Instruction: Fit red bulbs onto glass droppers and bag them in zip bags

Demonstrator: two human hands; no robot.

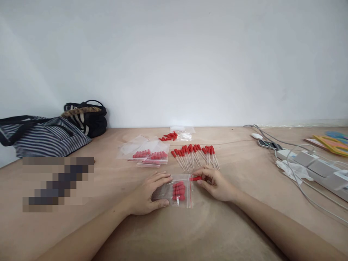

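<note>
A clear zip bag (168, 192) lies on the table in front of me, with several red-bulbed droppers (178, 190) inside. My left hand (148, 194) holds the bag at its left end, fingers on the upper edge and thumb on the lower one. At the bag's red-lined mouth, my right hand (213, 181) pinches a dropper (196, 178) by its red bulb; its tip points left toward the opening. Beyond my hands, loose droppers (190, 152) lie in a fanned row, bulbs pointing away. Filled zip bags (152, 156) overlap to their left.
Loose red bulbs (169, 136) and glass tubes (186, 136) lie farther back. A striped bag (49, 136) and a black bag (94, 119) stand at left. On the right are a power strip (318, 163) with cables, a tissue (293, 172) and yellow scissors (330, 145).
</note>
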